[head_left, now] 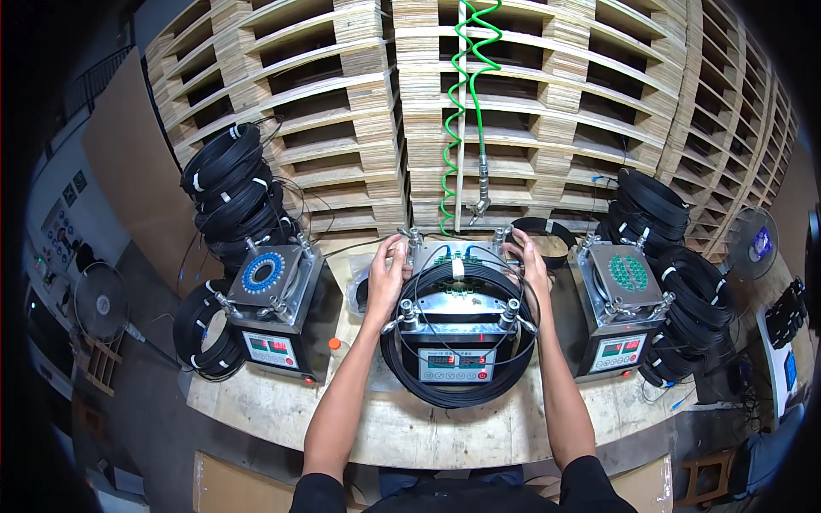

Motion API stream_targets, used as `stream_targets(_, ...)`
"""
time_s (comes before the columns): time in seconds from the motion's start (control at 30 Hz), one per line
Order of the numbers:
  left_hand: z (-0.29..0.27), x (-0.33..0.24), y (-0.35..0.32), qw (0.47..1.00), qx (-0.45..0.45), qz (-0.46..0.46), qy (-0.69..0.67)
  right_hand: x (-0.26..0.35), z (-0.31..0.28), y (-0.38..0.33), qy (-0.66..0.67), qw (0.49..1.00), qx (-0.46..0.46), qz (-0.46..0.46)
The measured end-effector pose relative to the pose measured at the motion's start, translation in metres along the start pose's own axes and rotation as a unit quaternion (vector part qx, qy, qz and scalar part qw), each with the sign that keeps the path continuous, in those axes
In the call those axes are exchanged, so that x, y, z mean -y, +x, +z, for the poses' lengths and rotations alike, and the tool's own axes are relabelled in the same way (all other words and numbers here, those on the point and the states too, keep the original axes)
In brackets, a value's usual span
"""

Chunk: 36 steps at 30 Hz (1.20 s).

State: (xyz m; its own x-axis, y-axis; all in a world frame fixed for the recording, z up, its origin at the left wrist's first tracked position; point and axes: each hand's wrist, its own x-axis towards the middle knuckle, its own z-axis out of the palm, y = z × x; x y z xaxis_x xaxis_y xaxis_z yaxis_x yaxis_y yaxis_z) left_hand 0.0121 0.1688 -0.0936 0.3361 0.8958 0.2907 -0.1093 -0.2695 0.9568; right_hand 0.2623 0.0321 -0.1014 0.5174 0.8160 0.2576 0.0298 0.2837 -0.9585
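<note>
At the middle of the bench stands a metal curing fixture [462, 325] with a red-lit display panel on its front. A coil of black cable [457, 400] hangs over its front, bound with a white tie, its thin ends running to the top plate. My left hand [387, 275] is at the fixture's far left corner, fingers bent around the clamp lever there. My right hand [532, 267] is at the far right corner, fingers curled at the matching clamp lever. The fingertips are partly hidden by the hardware. Two nearer clamps [409, 316] stand untouched on the front corners.
Similar fixtures stand left [269, 308], with a blue connector ring, and right [620, 312], with green connectors. Stacks of black cable coils [229, 184] flank them. A green spiral air hose [475, 94] with a nozzle hangs before stacked wooden pallets [368, 94]. An orange cap [334, 344] lies on the bench.
</note>
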Motion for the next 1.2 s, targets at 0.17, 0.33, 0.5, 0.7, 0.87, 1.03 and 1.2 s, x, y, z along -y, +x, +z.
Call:
stream_targets(0.17,0.002,-0.004,-0.002,1.000,-0.001,0.007,-0.024,-0.002,0.002,0.001,0.035,0.999,-0.022,-0.014)
stream_targets(0.33,-0.001,-0.007,0.000,0.998,0.048,0.012,0.049,-0.007,-0.003,0.004,0.017,0.999,-0.021,-0.029)
stream_targets(0.5,-0.001,-0.003,0.001,0.999,0.037,0.009,0.032,-0.003,-0.002,0.001,0.017,0.999,-0.015,-0.024)
stream_targets(0.7,-0.002,0.004,0.002,1.000,0.017,-0.010,-0.003,0.004,0.000,-0.003,0.017,1.000,-0.009,-0.002)
stream_targets(0.87,0.000,0.001,0.001,1.000,0.012,0.000,-0.018,-0.001,0.002,-0.001,0.043,0.998,-0.035,-0.029)
stream_targets(1.03,0.001,-0.008,-0.001,0.998,0.051,-0.011,0.019,-0.010,-0.005,0.003,0.021,0.998,-0.050,-0.040)
stream_targets(1.2,0.002,-0.006,0.000,0.999,0.042,0.003,0.028,-0.004,-0.003,-0.001,-0.007,0.999,-0.036,-0.040)
